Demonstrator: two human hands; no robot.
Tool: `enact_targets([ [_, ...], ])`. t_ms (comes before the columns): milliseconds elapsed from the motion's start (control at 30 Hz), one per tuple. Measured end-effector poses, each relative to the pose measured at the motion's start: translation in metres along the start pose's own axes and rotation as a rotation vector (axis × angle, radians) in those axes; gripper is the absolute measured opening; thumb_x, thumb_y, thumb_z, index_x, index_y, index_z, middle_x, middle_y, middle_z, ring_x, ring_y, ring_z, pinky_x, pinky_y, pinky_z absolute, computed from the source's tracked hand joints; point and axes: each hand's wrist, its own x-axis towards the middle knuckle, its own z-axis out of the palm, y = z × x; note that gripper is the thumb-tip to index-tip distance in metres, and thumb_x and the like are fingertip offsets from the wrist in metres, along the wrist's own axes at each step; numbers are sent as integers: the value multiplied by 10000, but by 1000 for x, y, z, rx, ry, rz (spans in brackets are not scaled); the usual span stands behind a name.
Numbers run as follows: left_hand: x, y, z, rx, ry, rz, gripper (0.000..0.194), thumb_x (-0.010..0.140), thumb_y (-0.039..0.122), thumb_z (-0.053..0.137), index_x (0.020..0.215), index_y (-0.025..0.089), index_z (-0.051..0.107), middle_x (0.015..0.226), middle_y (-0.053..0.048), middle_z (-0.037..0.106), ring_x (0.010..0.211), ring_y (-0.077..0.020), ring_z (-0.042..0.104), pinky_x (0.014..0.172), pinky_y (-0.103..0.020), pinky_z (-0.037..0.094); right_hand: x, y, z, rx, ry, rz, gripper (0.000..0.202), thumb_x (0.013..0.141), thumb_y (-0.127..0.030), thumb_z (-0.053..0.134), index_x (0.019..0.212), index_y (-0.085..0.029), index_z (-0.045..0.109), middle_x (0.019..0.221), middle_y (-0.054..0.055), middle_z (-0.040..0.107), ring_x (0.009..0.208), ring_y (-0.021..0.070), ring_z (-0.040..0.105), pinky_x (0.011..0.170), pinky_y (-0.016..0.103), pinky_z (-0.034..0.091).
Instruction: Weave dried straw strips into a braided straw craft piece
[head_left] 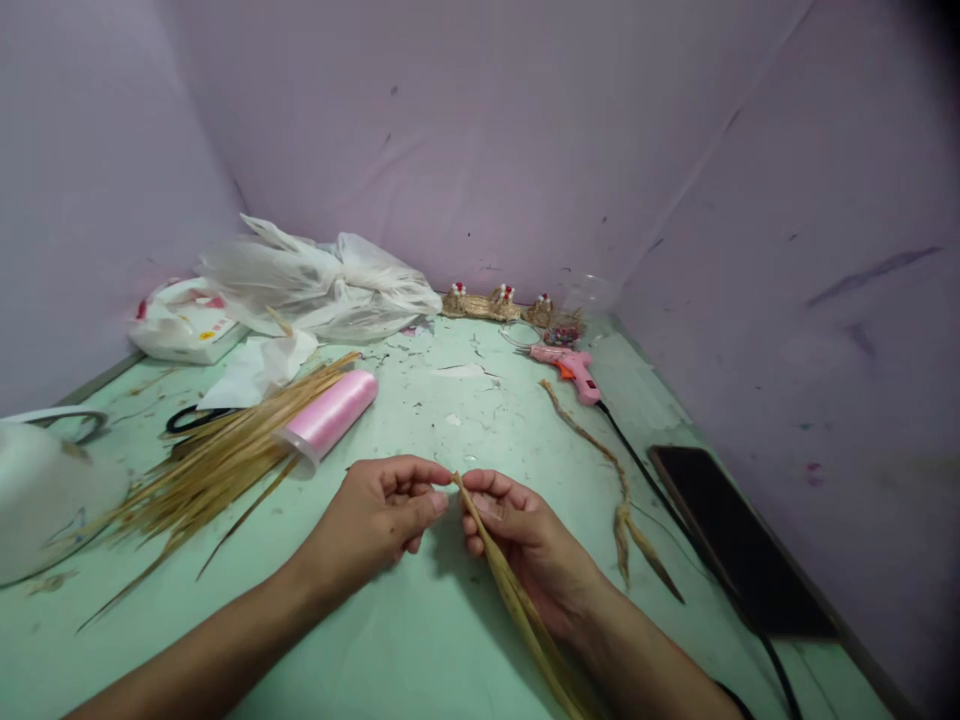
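A long dried leaf strip, yellowish-brown and folded lengthwise, runs from between my hands down to the bottom edge of the view. My right hand is closed on it near its narrow upper end, with the thumb on top. My left hand meets the very tip of the strip at its index fingertip. Its thumb is bent just below, and the other fingers curl inward. Right of my hands lies a twisted, knotted strand of similar dried fibre.
On the left are a bundle of dried strips, a pink ribbon spool, black scissor handles and a white round object. Plastic bags and beaded woven pieces stand behind. Rightward lie a pink glue gun and a phone.
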Motion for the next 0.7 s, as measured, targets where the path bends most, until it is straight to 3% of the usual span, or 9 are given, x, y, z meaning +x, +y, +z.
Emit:
enact_targets([
  [200, 1, 4, 2, 55, 8, 17, 231, 694, 350, 572, 663, 122, 585, 412, 67, 415, 375, -37, 305, 382, -181, 210, -1, -3, 1, 9, 7, 33, 271, 619, -175, 721, 853, -124, 594, 549, -2, 600, 423, 53, 520, 434, 134, 381],
  [400, 2, 1, 1, 94, 45, 65, 245, 704, 354, 561, 647, 117, 586, 457, 60, 402, 425, -41, 305, 420, -185, 246, 0, -1, 1, 4, -7, 12, 273, 612, -165, 731, 847, -118, 599, 561, -10, 590, 436, 38, 501, 441, 123, 378],
  [500, 5, -2, 0, 53, 164, 113, 237, 687, 318, 568, 802, 112, 589, 596, 28, 485, 448, -42, 368, 426, -186, 284, 1, 0, 1, 39, -8, -9, 296, 590, -146, 744, 837, -120, 583, 602, -5, 590, 464, 38, 498, 433, 116, 371],
  [567, 8, -2, 2, -19, 195, 134, 401, 661, 253, 566, 1044, 145, 518, 843, -24, 553, 432, -27, 404, 395, -187, 288, 1, -1, 1, 50, -17, -26, 282, 583, -137, 749, 790, -129, 558, 616, -3, 589, 472, 36, 497, 433, 111, 370],
  [633, 12, 1, 5, -86, 69, 96, 620, 620, 178, 549, 1217, 196, 381, 1096, -85, 507, 403, -17, 437, 357, -193, 284, 0, -3, 0, 33, -29, -41, 268, 592, -138, 745, 738, -140, 520, 590, -5, 585, 448, 33, 491, 422, 107, 364],
  [700, 15, 6, 9, -110, -101, 20, 687, 584, 130, 529, 1246, 184, 352, 1169, -122, 480, 380, -23, 462, 336, -200, 283, -1, -6, -1, 11, -36, -47, 265, 612, -145, 734, 717, -151, 491, 551, -8, 580, 415, 33, 481, 406, 105, 356],
])
